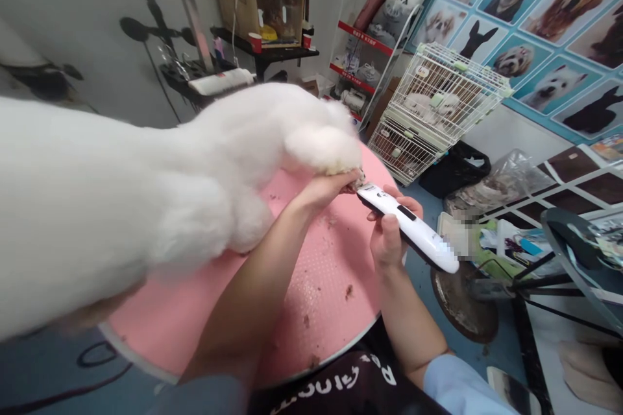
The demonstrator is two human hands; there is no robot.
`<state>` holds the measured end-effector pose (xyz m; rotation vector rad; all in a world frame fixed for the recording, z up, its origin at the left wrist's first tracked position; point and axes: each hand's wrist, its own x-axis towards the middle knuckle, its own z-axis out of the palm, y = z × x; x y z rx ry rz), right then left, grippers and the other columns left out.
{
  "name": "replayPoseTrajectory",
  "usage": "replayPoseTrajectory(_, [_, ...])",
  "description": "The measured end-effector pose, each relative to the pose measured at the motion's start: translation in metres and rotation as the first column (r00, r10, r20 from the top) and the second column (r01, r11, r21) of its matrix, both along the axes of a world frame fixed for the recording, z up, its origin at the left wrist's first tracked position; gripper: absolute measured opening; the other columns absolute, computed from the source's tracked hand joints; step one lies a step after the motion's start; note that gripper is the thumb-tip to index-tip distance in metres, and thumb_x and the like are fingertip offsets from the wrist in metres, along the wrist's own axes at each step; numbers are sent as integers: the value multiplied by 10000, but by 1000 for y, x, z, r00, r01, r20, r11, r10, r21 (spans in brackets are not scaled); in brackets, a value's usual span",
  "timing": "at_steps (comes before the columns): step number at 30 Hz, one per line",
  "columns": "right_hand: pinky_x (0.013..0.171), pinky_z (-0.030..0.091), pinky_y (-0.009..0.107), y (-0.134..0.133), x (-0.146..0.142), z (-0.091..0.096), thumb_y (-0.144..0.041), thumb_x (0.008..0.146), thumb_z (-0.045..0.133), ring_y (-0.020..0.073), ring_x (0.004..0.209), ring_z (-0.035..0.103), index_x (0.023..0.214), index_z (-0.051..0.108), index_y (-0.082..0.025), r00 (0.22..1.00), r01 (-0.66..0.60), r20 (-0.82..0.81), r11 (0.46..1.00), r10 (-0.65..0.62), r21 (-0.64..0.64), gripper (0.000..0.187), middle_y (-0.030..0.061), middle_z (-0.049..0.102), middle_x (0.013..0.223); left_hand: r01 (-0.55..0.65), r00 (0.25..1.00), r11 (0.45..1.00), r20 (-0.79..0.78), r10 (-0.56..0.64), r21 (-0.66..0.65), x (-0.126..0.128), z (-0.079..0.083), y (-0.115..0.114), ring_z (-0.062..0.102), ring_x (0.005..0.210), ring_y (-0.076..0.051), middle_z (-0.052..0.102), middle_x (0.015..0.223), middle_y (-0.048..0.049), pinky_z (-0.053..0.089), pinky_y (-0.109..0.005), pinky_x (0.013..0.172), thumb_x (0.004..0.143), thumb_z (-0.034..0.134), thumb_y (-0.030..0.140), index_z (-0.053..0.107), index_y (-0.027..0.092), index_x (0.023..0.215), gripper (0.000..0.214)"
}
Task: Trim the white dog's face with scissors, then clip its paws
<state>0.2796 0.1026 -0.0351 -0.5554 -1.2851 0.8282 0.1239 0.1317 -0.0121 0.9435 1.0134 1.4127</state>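
A fluffy white dog point(248, 136) stretches from the left edge across a round pink table point(316, 272). My left hand point(341, 181) reaches under the dog's leg and is closed around its paw point(359, 179); the fingertips are partly hidden. In my right hand point(389, 240) is a white hair clipper point(413, 225) with a dark switch, held with thumb and fingers along its body. The clipper's head is right at the paw, though whether it touches cannot be made out. Small dark tufts of hair point(349, 292) lie on the table.
Beyond the table stand a stacked wire cage point(452, 94) with white animals inside and a red-and-white shelf rack point(360, 32). A black side table point(287, 55) carries a boxy cabinet. To the right are a round stool base point(464, 305) and a black bag point(455, 168).
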Motion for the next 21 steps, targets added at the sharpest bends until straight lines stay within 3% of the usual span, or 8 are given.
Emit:
replayPoseTrajectory(8, [526,523,227,4,-1,1,-451,816,713,68,574,600,1068,536,-324,992,-93,-84,995,95,29,334,-15,662,1169,72,997,997,34,-73,25,-1,2,-1,617,967,-251,688,774,-62,477,-415,917,685,794,386,682,179,780,254])
replayPoseTrajectory(13, [529,545,237,4,-3,4,-521,797,729,77,581,619,1058,511,-310,997,-67,-31,998,68,17,400,6,651,1184,133,986,988,88,-140,80,-4,-5,3,622,940,-223,697,865,-68,485,-372,884,693,795,372,697,162,802,256])
replayPoseTrajectory(17, [651,607,292,-7,-12,2,-564,810,725,109,717,673,1147,477,-317,998,-47,34,999,47,-7,486,50,557,1341,94,976,990,188,-112,106,-2,-6,1,613,930,-175,692,932,-67,474,-338,891,697,812,363,710,149,919,325])
replayPoseTrajectory(21, [805,618,382,-11,-17,-4,-671,836,632,160,879,684,1248,436,-346,999,-39,39,996,36,80,561,74,440,1456,55,972,993,224,-77,100,-1,2,-3,602,891,-147,689,959,-61,470,-315,875,678,837,400,728,141,942,385])
